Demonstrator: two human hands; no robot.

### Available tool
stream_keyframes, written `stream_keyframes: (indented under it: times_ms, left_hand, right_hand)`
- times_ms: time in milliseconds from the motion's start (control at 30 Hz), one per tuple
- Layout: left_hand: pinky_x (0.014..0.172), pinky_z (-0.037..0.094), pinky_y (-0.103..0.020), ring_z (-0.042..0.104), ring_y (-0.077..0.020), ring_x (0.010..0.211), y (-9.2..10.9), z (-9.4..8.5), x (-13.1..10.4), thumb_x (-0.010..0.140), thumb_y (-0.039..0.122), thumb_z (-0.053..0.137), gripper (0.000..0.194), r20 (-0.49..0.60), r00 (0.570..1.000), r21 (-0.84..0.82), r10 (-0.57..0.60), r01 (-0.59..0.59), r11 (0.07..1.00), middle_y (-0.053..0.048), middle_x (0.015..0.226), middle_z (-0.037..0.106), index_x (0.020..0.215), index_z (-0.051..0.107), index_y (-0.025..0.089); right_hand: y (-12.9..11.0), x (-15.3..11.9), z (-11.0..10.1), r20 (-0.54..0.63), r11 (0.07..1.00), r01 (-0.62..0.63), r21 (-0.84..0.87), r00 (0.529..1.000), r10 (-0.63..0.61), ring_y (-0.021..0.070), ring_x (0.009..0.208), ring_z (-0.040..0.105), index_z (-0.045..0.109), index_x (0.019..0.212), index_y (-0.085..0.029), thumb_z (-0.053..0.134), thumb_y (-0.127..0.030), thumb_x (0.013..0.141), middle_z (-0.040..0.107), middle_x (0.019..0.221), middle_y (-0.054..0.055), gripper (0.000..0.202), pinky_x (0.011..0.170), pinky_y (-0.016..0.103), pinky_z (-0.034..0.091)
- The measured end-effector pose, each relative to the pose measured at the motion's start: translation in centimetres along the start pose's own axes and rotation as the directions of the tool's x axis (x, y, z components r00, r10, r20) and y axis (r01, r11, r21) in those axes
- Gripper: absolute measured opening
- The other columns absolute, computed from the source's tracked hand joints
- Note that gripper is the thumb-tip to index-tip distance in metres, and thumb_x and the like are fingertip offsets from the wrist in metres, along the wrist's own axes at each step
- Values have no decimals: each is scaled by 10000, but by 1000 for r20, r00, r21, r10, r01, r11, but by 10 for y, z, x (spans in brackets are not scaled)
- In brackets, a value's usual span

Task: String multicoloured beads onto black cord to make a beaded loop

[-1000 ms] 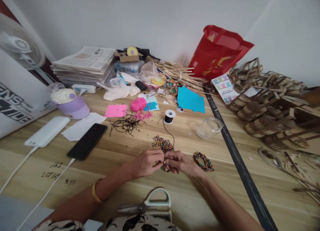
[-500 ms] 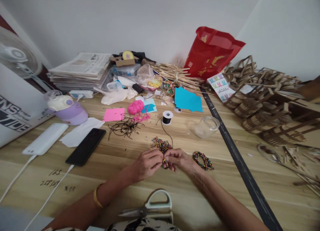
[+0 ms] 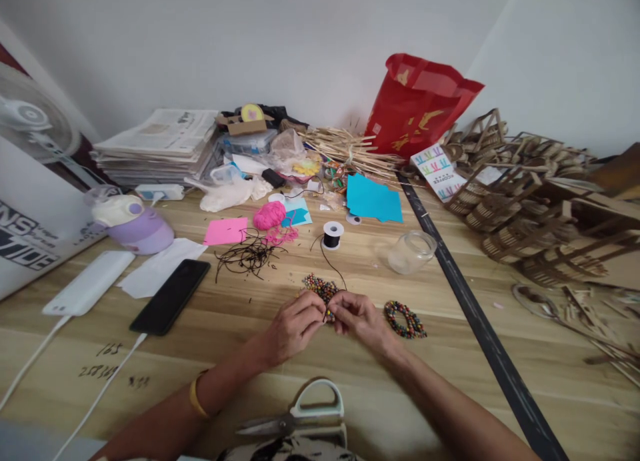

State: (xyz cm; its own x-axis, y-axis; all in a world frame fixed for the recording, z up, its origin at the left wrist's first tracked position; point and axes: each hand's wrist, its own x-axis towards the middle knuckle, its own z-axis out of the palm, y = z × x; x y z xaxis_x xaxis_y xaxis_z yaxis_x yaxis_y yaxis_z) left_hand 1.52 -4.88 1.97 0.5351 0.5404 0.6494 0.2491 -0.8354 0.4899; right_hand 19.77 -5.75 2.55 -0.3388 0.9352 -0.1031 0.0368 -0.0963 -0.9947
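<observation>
My left hand (image 3: pixel 299 321) and my right hand (image 3: pixel 357 319) meet fingertip to fingertip in the middle of the table. Both are closed in a pinch on a thin black cord (image 3: pixel 341 274), with a few small beads close to the fingertips. The cord runs back to a white spool (image 3: pixel 333 235) wound with black cord. Just behind my fingers lies a heap of small multicoloured beads (image 3: pixel 319 285), partly hidden by the hands. Right of my right hand rests a coiled string of beads (image 3: pixel 404 319). How the cord passes between the fingers is hidden.
Scissors (image 3: pixel 300 414) lie near the front edge. A black phone (image 3: pixel 171 296) is at left, a glass jar (image 3: pixel 411 252) at right. Black cord scraps (image 3: pixel 249 253) and pink yarn (image 3: pixel 269 215) lie behind. Small woven baskets (image 3: pixel 505 208) crowd the right side.
My hands stay together on the cord, with only slight shifts of the fingers. The whole view has moved a little.
</observation>
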Motion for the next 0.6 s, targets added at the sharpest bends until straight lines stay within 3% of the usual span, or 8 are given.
stream_keyframes:
  times_ms: [333, 467, 600]
  left_hand:
    - [768, 470, -281, 557, -161, 853, 0, 1, -2, 846, 58, 502, 153, -2, 1000, -37, -22, 22, 999, -71, 832, 582, 742, 557, 154]
    - [789, 464, -281, 575, -162, 877, 2, 1, 0, 844, 89, 531, 113, -26, 983, -160, -180, 174, 972, -78, 883, 600, 754, 536, 157]
    - [835, 452, -299, 595, -170, 903, 1, 1, 2, 841, 143, 556, 77, 17, 907, -374, -421, 396, 839, -73, 911, 619, 769, 530, 156]
  right_hand:
    - [4, -2, 1, -49, 987, 80, -140, 995, -87, 93, 461, 448, 578, 751, -144, 533, -492, 865, 520, 516, -26, 368, 471, 207, 324]
    - [3, -3, 0, -54, 978, 123, -170, 990, -134, 97, 490, 474, 594, 792, -134, 519, -460, 888, 531, 547, -21, 348, 494, 206, 350]
    - [0, -5, 1, -70, 954, 188, -234, 975, -209, 103, 516, 501, 611, 815, -132, 502, -429, 906, 549, 572, -10, 330, 503, 200, 373]
